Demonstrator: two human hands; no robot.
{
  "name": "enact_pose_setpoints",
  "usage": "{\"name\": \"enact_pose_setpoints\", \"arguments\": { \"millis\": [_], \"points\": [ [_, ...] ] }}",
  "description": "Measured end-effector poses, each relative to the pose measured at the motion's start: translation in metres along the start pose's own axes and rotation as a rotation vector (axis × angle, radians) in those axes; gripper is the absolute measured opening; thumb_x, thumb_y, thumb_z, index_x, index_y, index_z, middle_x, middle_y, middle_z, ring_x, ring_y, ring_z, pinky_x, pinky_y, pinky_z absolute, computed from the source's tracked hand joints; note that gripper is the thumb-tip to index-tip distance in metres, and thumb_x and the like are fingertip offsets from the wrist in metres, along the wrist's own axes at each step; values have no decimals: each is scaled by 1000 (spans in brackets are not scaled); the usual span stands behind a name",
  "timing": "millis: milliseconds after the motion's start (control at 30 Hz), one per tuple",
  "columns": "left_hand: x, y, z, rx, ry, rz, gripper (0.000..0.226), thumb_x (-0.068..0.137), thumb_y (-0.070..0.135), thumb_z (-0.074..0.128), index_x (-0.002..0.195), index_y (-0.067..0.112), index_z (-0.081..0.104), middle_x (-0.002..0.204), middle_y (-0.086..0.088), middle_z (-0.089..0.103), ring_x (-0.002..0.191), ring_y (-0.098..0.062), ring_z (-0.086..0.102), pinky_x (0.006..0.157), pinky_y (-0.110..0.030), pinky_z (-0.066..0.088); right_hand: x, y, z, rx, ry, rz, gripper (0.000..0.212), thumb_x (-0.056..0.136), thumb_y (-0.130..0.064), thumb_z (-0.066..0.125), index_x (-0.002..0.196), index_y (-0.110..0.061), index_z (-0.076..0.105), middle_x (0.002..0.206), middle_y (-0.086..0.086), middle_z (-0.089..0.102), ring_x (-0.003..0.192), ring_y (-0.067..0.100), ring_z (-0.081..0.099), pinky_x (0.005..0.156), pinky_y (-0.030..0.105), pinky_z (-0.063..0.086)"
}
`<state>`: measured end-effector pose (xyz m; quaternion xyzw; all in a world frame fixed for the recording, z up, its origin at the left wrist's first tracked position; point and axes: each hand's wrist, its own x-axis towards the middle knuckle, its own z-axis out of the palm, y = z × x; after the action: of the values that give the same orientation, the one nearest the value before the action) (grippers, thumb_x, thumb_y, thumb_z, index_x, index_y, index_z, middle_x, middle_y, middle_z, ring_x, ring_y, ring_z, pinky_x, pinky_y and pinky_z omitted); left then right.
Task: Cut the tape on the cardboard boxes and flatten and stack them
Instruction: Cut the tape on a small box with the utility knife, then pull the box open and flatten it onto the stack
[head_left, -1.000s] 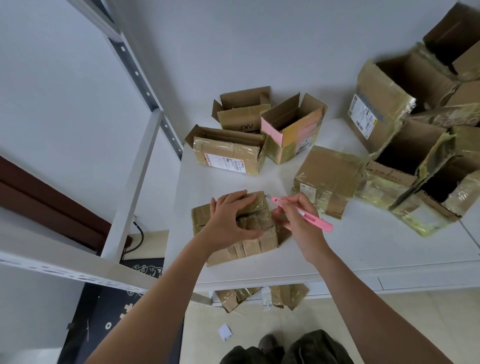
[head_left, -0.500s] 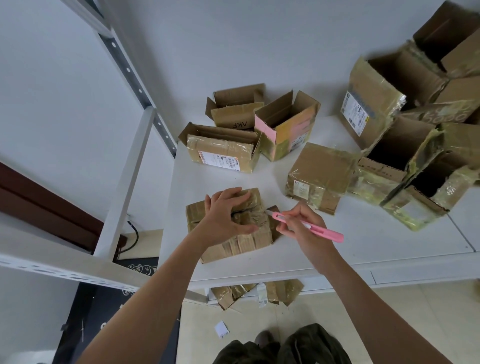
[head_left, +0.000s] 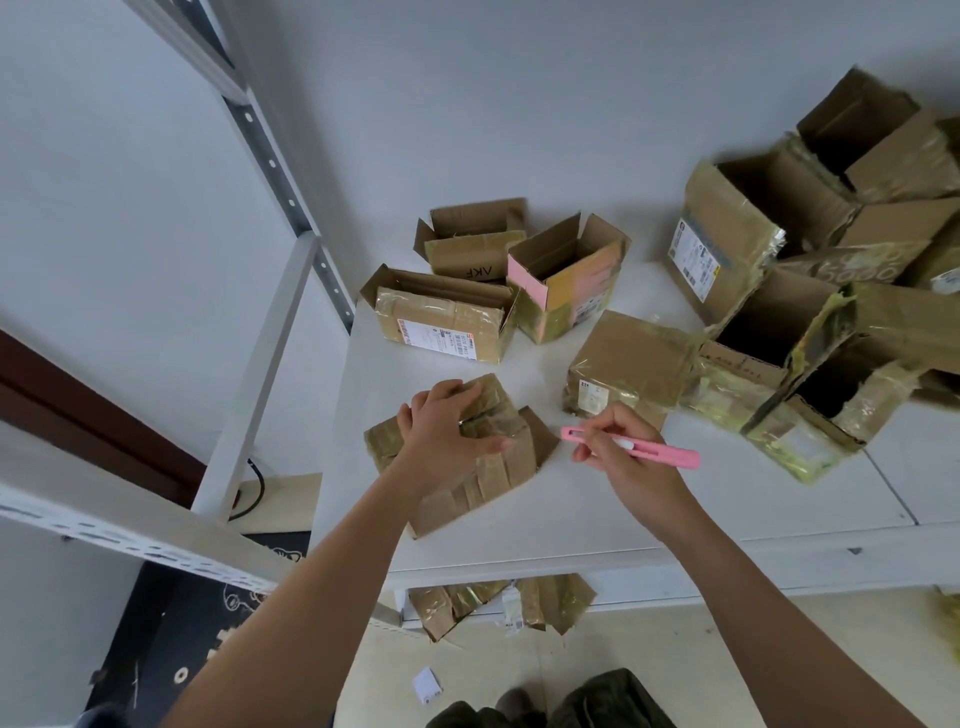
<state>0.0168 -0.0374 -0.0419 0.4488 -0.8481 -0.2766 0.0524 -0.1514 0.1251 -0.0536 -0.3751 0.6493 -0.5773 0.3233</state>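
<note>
The left hand (head_left: 447, 431) lies on top of a taped cardboard box (head_left: 498, 462) near the front of the white bench (head_left: 597, 514), fingers curled over its upper edge and thumb stretched along its side, gripping it. The right hand (head_left: 623, 447) is just to the right of that box, clear of it, pinching a pink box cutter (head_left: 631, 448) between thumb and fingers like a pen; the tip points left toward the box without touching it.

The held box is crumpled and wrapped in shiny brown tape, with one flap sticking out on its right side. Behind the right hand sits a closed, taped box (head_left: 631, 364) with a small white label too small to read. Farther back on the left stands an open box with a shipping label (head_left: 441, 322); its print and barcode cannot be made out. Behind that is an open box printed "AKF" (head_left: 475, 244), the letters upside down from this view. Beside it stands an open box with a pink flap (head_left: 566, 280).

On the right, a heap of larger open boxes (head_left: 810, 312) leans together, one bearing a white label with unreadable print.

On the floor under the bench edge lie flattened cardboard pieces (head_left: 498, 603), and nearer, a small white scrap of paper (head_left: 427, 685). A grey metal shelving frame (head_left: 260, 353) stands at the left.
</note>
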Motion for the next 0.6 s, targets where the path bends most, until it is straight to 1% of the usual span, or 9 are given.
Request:
{"name": "enact_pose_setpoints", "arguments": {
  "millis": [100,200,267,300,367,433,467,533,600],
  "points": [
    [7,2,-9,19,15,-67,76,80,70,60,145,36,40,146,2,40,133,-26,28,108,-44,20,2,-3,2,-18,24,-37,5,101,-20,53,98,-18,57,84,4,67,86,32,65,86,59,52],
    [9,-11,-22,88,-38,-162,74,88,58,59,150,27,33,145,-6,42,135,-31,31,109,-47,29,-1,-2,9,-153,-3,-103,8,102,-24,50,103,-17,54,81,-2,62,73,23,59,70,37,51],
    [5,-20,-28,98,-98,-218,58,89,57,58,135,23,49,131,-4,56,120,-27,50,98,-42,43,-3,-2,14,-213,-1,-149,7,102,-19,49,101,-15,55,78,-6,59,63,16,52,59,27,43],
    [2,-23,-28,89,-103,-247,48,89,59,58,119,22,57,117,-2,63,105,-22,58,86,-38,49,-3,-2,17,-219,1,-159,7,102,-18,49,101,-14,55,78,-4,59,62,16,52,58,27,42],
    [-4,-25,-27,107,-51,-303,42,86,62,59,95,21,57,94,2,63,84,-16,59,66,-31,45,-2,-6,25,-213,17,-171,10,102,-16,48,101,-12,57,80,7,61,70,23,58,63,34,46],
    [-9,-24,-22,131,21,-356,45,84,63,61,89,19,55,85,3,59,81,-19,59,64,-30,43,1,-6,33,-251,32,-218,14,103,-15,46,98,-10,58,82,10,62,76,27,61,69,39,48],
    [-11,-22,-19,138,51,-380,45,83,64,61,86,19,54,82,4,58,80,-20,59,64,-30,42,3,-4,36,-332,36,-258,14,103,-13,47,96,-9,58,82,7,61,75,25,60,67,40,48],
    [-13,-20,-15,144,96,-423,45,83,63,61,78,21,48,77,5,53,75,-19,55,60,-29,38,8,8,36,-690,20,-289,7,99,-11,50,100,-13,57,90,1,61,82,19,59,62,37,50],
    [-14,-20,-15,114,127,-470,46,85,62,61,72,22,43,73,6,50,65,-15,48,52,-27,32,10,25,31,-1107,-81,-164,22,96,-16,52,118,-18,53,112,0,57,101,16,57,67,29,51]
  ]
}}
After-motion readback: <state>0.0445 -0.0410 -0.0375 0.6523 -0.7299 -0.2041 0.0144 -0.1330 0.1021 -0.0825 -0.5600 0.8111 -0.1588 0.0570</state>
